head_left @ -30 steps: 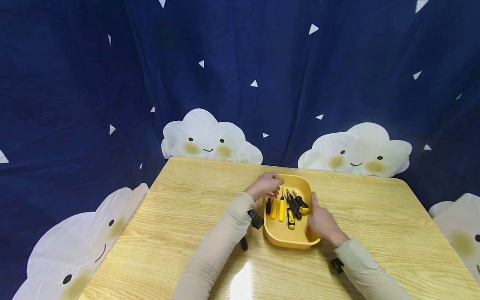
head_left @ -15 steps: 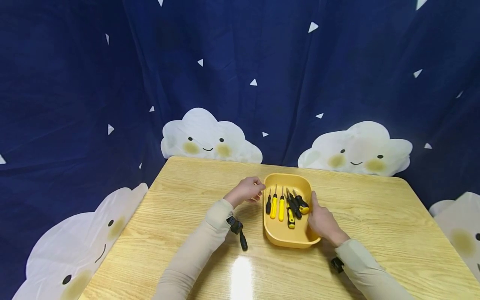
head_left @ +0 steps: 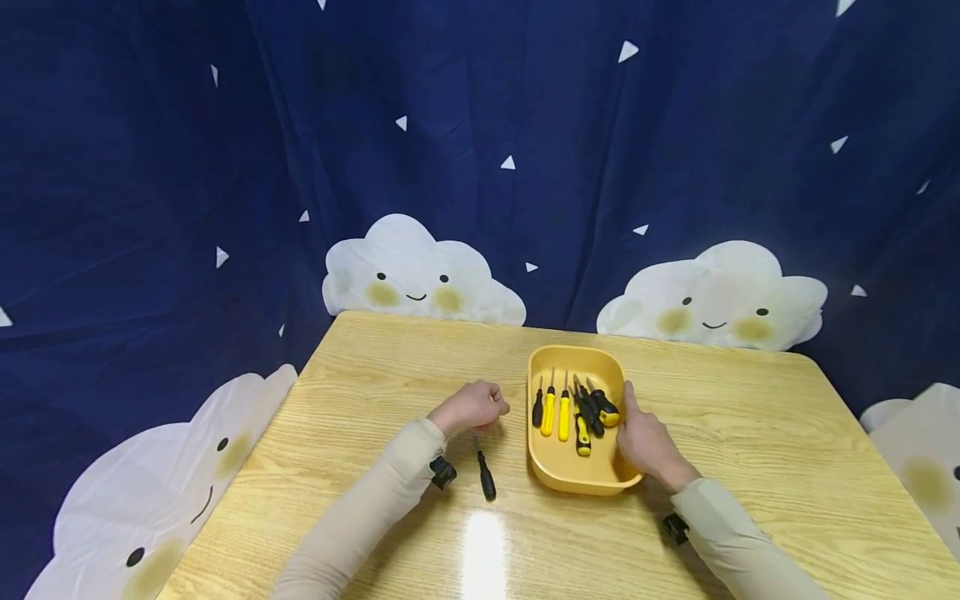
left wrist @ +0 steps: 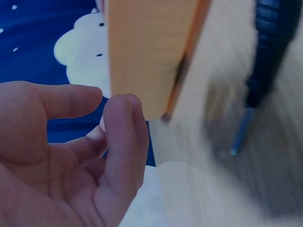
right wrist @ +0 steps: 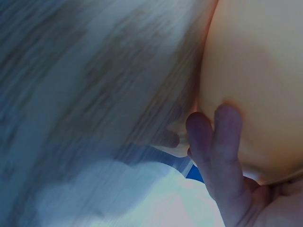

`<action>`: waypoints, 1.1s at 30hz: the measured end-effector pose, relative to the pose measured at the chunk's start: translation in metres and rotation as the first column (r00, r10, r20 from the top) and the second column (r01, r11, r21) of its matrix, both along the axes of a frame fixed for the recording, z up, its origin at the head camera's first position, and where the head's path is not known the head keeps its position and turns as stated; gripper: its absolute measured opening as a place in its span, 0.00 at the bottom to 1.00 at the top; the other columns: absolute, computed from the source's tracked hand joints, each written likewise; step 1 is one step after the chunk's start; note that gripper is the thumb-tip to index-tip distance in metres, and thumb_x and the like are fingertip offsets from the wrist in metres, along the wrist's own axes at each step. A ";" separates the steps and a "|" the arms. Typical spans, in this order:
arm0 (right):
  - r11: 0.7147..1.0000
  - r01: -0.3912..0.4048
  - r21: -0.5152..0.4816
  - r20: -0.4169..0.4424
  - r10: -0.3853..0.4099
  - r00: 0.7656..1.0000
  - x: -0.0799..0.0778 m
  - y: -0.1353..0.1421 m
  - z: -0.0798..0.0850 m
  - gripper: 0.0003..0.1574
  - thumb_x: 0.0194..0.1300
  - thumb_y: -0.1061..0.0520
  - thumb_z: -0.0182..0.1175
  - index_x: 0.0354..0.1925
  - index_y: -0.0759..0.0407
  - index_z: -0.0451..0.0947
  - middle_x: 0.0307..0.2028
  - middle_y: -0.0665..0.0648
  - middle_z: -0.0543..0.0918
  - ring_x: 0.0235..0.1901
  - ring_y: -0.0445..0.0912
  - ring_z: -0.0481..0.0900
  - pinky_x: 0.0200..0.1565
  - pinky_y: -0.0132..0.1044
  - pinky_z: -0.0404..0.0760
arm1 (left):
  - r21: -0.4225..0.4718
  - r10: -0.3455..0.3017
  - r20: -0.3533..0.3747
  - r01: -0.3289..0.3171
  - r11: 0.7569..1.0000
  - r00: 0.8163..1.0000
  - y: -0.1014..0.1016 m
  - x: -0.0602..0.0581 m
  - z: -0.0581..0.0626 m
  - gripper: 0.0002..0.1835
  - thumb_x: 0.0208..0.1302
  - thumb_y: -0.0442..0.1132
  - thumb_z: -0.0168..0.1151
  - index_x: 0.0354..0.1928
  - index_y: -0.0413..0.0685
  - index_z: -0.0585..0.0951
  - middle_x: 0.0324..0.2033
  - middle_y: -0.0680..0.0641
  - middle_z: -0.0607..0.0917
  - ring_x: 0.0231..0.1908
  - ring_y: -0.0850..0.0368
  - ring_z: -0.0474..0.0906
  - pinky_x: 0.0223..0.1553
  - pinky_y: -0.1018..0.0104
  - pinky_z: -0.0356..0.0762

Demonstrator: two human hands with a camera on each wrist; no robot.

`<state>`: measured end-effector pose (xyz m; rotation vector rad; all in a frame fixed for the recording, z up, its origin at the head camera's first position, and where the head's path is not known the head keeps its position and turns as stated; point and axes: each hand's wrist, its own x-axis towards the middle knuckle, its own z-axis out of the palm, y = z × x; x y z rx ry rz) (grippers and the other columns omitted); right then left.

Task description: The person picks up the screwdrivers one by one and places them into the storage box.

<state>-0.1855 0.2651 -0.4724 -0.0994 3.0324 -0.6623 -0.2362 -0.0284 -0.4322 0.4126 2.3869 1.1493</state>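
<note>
My left hand (head_left: 471, 407) hovers over the table left of the yellow bin, fingers loosely bent with nothing between them; a gap parts thumb and fingertips in the left wrist view. Just below that hand lies a black-handled screwdriver (head_left: 487, 478), its blade tip partly under the hand. The yellow bin (head_left: 573, 477) holds several screwdrivers, among them a small black one (head_left: 537, 410), a yellow one (head_left: 564, 419) and a stubby black-and-yellow one (head_left: 608, 414). At the bin's right side, my right hand (head_left: 651, 447) grips the wall, its fingers (right wrist: 227, 137) against the outer face.
The wooden table (head_left: 390, 367) carries the bin near its middle. Behind it hangs a dark blue curtain (head_left: 450, 100) with cloud shapes. A bright light reflection shows near the front of the table.
My left hand has withdrawn from over the bin, leftward and toward me, uncovering the small black screwdriver inside and the one on the table. My right hand and the bin stay put.
</note>
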 end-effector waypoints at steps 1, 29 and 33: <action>1.000 0.000 0.000 0.000 0.000 1.000 0.000 0.000 0.000 0.45 0.65 0.64 0.42 0.71 0.70 0.29 0.16 0.61 0.72 0.13 0.48 0.70 0.18 0.40 0.69 | -0.009 -0.004 -0.005 0.004 1.000 1.000 -0.001 0.002 -0.001 0.11 0.68 0.37 0.54 0.26 0.43 0.71 0.14 0.47 0.71 0.15 0.58 0.65 0.23 0.60 0.75; 1.000 -0.008 0.000 0.004 0.008 1.000 0.000 0.001 0.001 0.45 0.65 0.64 0.41 0.71 0.70 0.29 0.14 0.58 0.70 0.12 0.47 0.68 0.17 0.39 0.68 | -0.450 -0.203 -0.226 0.082 0.889 0.953 -0.011 0.040 -0.028 0.15 0.51 0.46 0.70 0.18 0.53 0.72 0.15 0.56 0.72 0.17 0.62 0.65 0.19 0.69 0.63; 1.000 -0.005 -0.005 0.007 0.005 1.000 0.000 0.001 0.001 0.45 0.65 0.63 0.41 0.71 0.70 0.29 0.14 0.58 0.70 0.12 0.47 0.68 0.17 0.39 0.68 | -0.457 -0.220 -0.258 0.082 0.886 0.941 -0.013 0.038 -0.029 0.12 0.52 0.41 0.68 0.20 0.53 0.72 0.17 0.56 0.72 0.18 0.62 0.66 0.19 0.68 0.64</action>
